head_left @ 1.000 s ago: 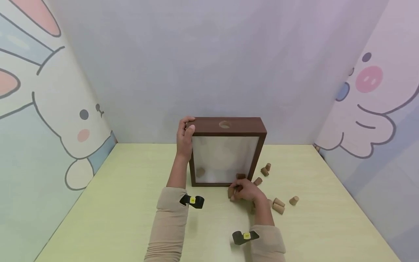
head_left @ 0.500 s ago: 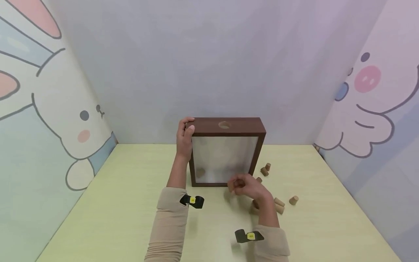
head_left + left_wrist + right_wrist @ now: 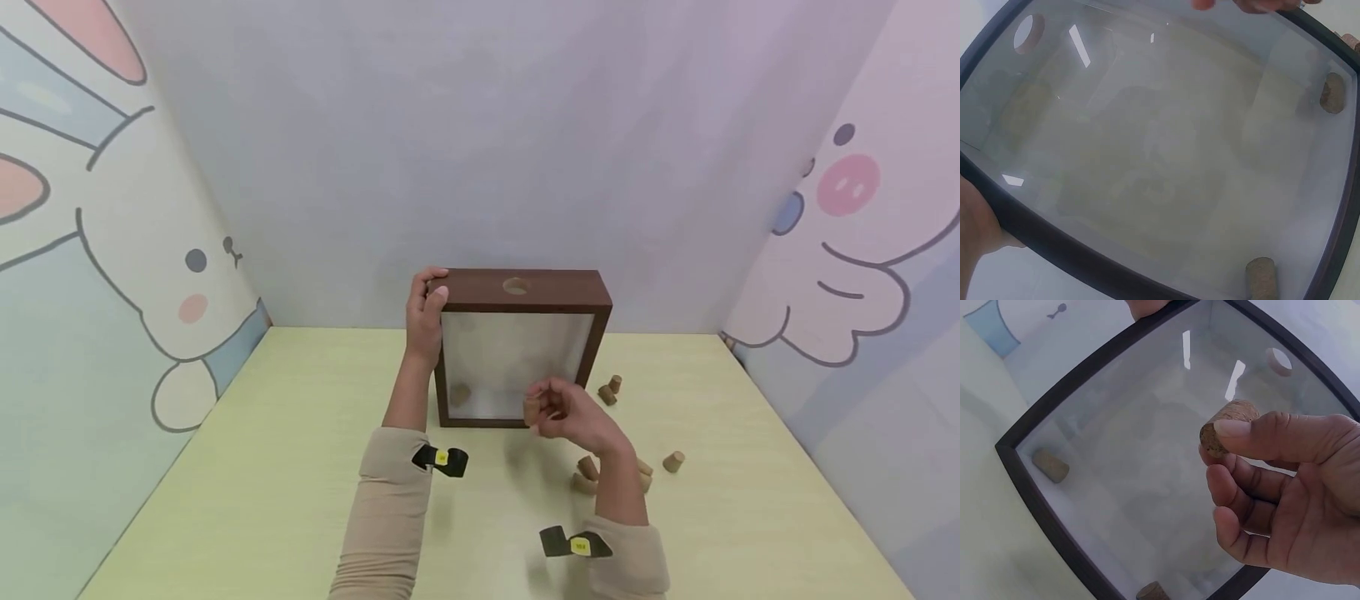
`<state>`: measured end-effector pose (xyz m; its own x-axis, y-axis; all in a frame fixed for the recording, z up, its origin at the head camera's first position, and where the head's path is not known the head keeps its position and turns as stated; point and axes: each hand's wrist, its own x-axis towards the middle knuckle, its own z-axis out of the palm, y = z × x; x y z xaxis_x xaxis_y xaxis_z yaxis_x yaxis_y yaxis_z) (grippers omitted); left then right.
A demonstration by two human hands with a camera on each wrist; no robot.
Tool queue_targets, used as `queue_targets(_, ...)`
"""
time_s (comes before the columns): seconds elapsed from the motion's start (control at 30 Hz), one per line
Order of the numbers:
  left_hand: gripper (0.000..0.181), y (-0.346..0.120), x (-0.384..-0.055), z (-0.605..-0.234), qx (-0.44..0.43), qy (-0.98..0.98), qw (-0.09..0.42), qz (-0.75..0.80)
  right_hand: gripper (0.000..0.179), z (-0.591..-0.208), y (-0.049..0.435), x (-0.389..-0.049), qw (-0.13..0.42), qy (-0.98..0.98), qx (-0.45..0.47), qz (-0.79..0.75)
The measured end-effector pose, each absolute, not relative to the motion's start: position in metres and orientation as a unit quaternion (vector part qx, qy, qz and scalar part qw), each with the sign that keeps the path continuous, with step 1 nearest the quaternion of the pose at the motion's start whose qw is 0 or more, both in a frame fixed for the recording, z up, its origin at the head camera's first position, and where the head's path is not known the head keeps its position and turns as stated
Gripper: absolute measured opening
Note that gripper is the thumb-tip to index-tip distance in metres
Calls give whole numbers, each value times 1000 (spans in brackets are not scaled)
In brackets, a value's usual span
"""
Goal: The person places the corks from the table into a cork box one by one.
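Note:
A dark brown shadow box frame [image 3: 525, 292] with a clear front stands upright on the table, a round hole in its top. My left hand [image 3: 425, 317] grips its upper left corner, thumb on the near side and fingers over the top. In front of the pane, my right hand [image 3: 573, 417] pinches a cork [image 3: 1230, 428] between thumb and index finger, the other fingers loosely curled. Behind the pane, at the bottom, lie two corks: one cork [image 3: 1051, 465] at the left and another cork [image 3: 1333, 94] at the right.
Several loose corks lie on the pale yellow table [image 3: 285, 500] to the right of the frame, among them a lone cork [image 3: 673, 461] farther right and a pair with one cork [image 3: 607, 394] beside the frame. A grey wall [image 3: 480, 150] rises behind.
My right hand has lifted a cork from the table by the frame's lower edge and raised it in front of the pane. My left hand keeps its grip on the corner.

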<state>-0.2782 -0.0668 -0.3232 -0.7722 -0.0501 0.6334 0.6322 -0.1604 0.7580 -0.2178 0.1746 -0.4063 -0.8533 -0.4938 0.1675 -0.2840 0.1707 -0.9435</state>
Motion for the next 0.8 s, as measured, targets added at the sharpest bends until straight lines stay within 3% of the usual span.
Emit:
queue_targets(0.33, 43, -67, -277, -322, -234, -606, 227, -725, 31, -388, 175, -217, 82, 760, -314, -564)
queue_targets(0.8, 42, -66, -275, -320, -230, -605, 228, -727, 24, -345, 183, -219, 81, 754, -314, -571)
